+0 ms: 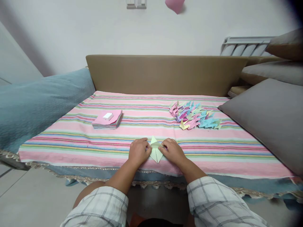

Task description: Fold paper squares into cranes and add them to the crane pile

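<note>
A pale green sheet of origami paper [156, 154], folded into a diamond with a crease down its lower half, lies on the striped cloth near the front edge. At its left corner, my left hand [139, 150] pinches the paper between thumb and fingers. My right hand [173, 151] closes on the opposite corner in the same way. The fingertips partly cover both side corners of the paper. Beyond my right hand sits a pile of folded paper cranes [195, 115] in pink, blue, purple, yellow and green.
A stack of coloured paper [106, 123] with a small white block [108, 116] on top stands at the left. The striped cloth [142, 123] covers a sofa seat. A grey cushion [265, 116] borders the right side, a blue-covered armrest [47, 104] the left.
</note>
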### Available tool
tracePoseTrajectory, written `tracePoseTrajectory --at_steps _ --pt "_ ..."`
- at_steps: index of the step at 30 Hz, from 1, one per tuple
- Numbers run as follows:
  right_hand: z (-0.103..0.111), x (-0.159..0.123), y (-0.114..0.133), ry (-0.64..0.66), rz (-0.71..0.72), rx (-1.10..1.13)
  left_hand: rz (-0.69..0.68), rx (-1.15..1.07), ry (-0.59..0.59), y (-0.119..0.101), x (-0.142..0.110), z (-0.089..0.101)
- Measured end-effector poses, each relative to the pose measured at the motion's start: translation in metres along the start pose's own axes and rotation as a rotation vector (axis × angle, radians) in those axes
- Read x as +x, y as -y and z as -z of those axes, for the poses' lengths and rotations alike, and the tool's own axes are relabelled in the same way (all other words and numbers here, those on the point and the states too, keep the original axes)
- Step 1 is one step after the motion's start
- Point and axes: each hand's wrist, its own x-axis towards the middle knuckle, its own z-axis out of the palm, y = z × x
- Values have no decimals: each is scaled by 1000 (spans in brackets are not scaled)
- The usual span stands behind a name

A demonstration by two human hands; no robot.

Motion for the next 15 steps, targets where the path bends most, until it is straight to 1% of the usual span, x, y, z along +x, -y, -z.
tracePoseTrajectory --at_steps 7,15 --pt "-3 0 3 -38 -56 -71 47 21 13 -3 3 2" --pt "-6 1 6 -71 -76 -108 81 51 53 -5 7 7"
